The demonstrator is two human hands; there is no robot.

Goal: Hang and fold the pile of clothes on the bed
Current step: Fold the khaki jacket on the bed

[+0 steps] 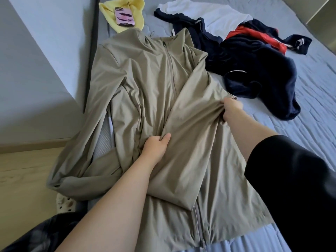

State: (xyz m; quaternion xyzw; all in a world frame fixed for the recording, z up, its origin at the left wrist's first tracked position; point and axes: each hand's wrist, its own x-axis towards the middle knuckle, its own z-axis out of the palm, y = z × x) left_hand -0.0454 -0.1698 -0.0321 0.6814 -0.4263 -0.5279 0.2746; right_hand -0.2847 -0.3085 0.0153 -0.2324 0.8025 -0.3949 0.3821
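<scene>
- While the long-sleeved khaki zip-up jacket [145,79] lies front up on the grey-blue quilted bed [309,124], both hands hold the fabric of it.
- The left hand [155,145] has its fingers curled round a bunch of cloth near the zip, at the inner edge of the right-side sleeve [190,133], which is folded slantwise across the jacket's front.
- The right hand [231,110], its arm in a short black sleeve [291,179], clutches the same sleeve at the jacket's right edge.
- The jacket's other sleeve [76,160] hangs over the bed's left side, above the pale wooden floor [18,179].
- Far right, just beside the jacket's shoulder, lies a rumpled heap of navy, white and red clothes [254,70].
- Far left, a soft yellow cloth [134,8] touches the jacket's hood end, with a pink-cased phone [124,17] on top of it.
</scene>
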